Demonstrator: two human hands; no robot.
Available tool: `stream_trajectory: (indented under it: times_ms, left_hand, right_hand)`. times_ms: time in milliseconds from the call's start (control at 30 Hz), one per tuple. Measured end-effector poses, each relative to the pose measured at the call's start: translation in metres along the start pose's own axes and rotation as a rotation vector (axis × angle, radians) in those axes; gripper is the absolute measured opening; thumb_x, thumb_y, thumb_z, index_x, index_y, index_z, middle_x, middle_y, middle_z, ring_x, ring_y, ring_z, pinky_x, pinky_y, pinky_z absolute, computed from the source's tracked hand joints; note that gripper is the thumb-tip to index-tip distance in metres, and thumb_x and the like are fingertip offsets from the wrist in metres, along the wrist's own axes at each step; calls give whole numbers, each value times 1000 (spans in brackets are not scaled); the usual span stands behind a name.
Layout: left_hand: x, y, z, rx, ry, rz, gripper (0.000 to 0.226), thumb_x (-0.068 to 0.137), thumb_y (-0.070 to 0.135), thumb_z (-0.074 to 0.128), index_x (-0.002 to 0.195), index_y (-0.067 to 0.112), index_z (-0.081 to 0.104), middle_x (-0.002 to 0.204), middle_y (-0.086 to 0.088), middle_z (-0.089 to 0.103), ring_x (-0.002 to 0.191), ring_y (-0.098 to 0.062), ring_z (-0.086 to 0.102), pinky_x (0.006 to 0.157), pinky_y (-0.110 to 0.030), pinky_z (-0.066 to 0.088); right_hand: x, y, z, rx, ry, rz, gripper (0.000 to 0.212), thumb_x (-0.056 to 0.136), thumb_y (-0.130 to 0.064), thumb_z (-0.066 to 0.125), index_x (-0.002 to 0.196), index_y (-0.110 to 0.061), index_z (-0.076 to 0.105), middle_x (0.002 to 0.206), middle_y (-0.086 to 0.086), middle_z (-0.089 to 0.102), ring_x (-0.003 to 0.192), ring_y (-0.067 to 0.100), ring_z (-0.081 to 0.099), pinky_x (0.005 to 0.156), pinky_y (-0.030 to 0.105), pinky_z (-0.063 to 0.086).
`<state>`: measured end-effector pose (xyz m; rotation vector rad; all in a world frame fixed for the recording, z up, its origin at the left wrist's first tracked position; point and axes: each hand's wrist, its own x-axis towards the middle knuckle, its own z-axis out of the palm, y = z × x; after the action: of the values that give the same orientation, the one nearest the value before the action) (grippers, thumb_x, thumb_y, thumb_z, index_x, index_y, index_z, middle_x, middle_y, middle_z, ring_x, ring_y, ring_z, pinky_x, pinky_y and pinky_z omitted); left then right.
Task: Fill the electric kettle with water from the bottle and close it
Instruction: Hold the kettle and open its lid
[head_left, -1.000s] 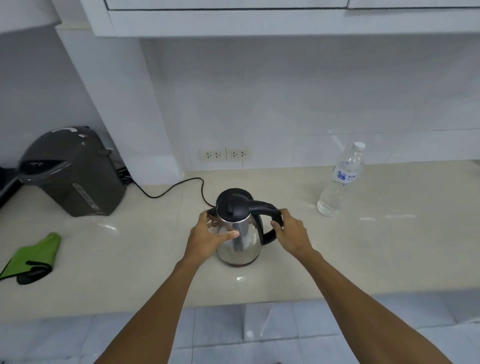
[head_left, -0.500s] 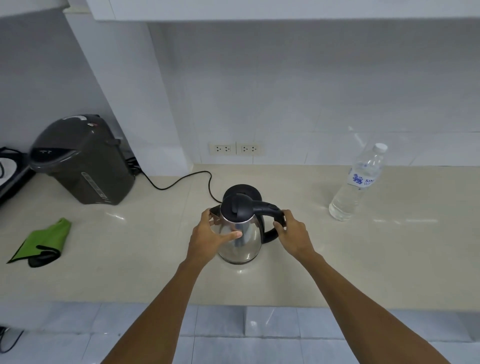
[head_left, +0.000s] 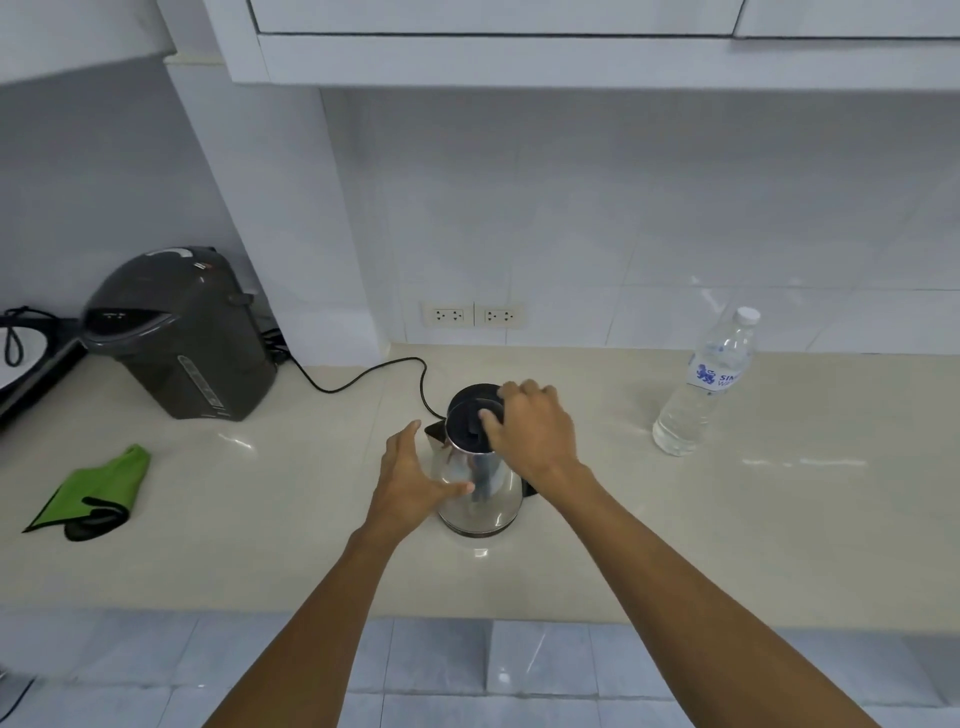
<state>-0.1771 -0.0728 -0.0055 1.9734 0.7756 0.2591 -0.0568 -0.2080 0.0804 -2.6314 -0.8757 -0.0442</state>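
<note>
The electric kettle (head_left: 479, 470) stands upright near the front middle of the counter (head_left: 727, 519), its black lid (head_left: 470, 423) down and its cord (head_left: 363, 382) trailing back toward the wall. The left hand (head_left: 410, 480) cups the steel body from the side, fingers spread and loosely curved, thumb tip touching the metal; it braces rather than clamps. The right hand (head_left: 535, 428) sits over the top, fingers curled onto the rim of the lid, thumb pressing its near edge, apparently working to open it; the handle lies hidden under this wrist. The water bottle (head_left: 704, 387) stands capped and well apart to the right, with water visible in roughly its lower half. Judging by its polished shell, the kettle is stiff, slick under a palm and probably light while empty, so it could skid on the glossy counter when the lid is pulled; the black handle is the sure place to grip it. The bottle looks thin-walled and squashy: best held around its middle, at the label, not squeezed hard once uncapped. 1 dark dispenser (head_left: 176, 332) and 1 green cloth (head_left: 93, 493) rest far left, clear of the work.
</note>
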Motion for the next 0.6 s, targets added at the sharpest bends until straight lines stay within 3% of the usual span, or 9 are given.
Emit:
stream_trajectory:
  times_ms: [167, 367, 600]
  left_hand:
    - [-8, 1, -15, 106, -25, 68, 122, 69, 35, 100, 165, 23, 26, 166, 5, 28, 153, -18, 29, 119, -37, 38]
    - [-13, -1, -21, 170, -63, 122, 111, 75, 39, 94, 163, 23, 29, 165, 9, 29, 148, -17, 35, 110, -30, 39]
    - [-4, 5, -25, 248, -74, 158, 104, 82, 37, 89, 164, 20, 28, 167, 9, 28, 151, -18, 31, 119, -42, 38]
  right_hand:
    - [5, -28, 12, -96, -133, 42, 52, 95, -47, 58, 127, -5, 58, 125, 16, 59, 117, 36, 55, 92, 42, 50]
    - [8, -34, 16, -112, -101, 83, 47, 94, -41, 60, 124, -6, 58, 117, 16, 61, 103, 34, 63, 84, 37, 52]
    - [14, -36, 21, -132, -60, 100, 38, 90, -34, 62, 117, -7, 60, 108, 13, 64, 97, 32, 62, 72, 32, 43]
